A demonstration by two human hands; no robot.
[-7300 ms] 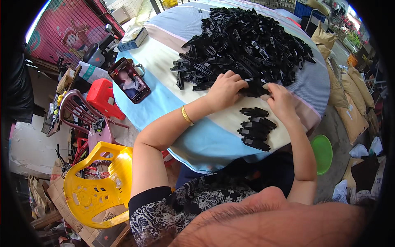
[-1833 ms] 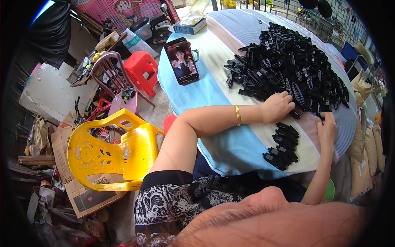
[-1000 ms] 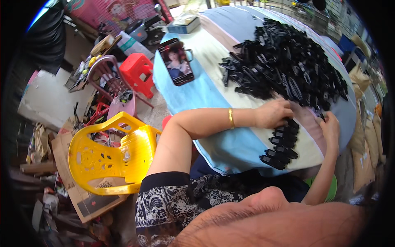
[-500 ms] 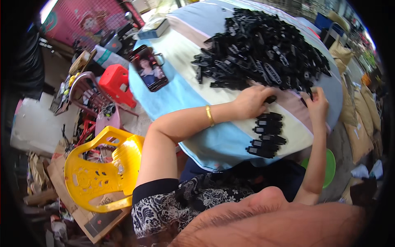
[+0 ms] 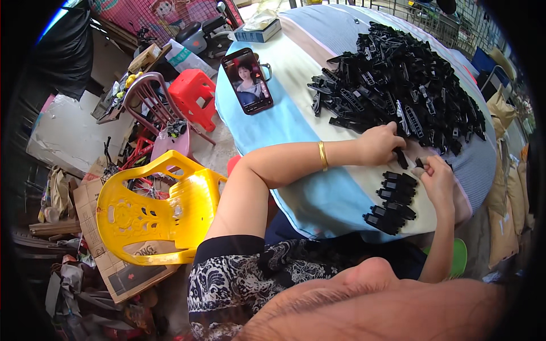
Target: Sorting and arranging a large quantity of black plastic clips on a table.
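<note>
A big heap of black plastic parts (image 5: 398, 85) covers the far side of a round table (image 5: 307, 187) draped in a blue, cream and striped cloth. My left hand (image 5: 380, 143), with a gold bangle on the wrist, rests at the heap's near edge and pinches a black part (image 5: 401, 159). My right hand (image 5: 439, 181) is just beside it, fingers curled on a small black piece (image 5: 420, 163). A neat row of joined black parts (image 5: 392, 202) lies on the cloth below both hands.
A phone (image 5: 248, 80) with a lit screen lies on the table's left side, and a flat box (image 5: 257, 35) sits at the far edge. A yellow plastic chair (image 5: 153, 210), a red stool (image 5: 196, 95), cardboard and clutter fill the floor to the left. Sacks stand at the right.
The view has shifted as my head turned. Both hands stay at the heap's near edge, now closer together, each on a black part.
</note>
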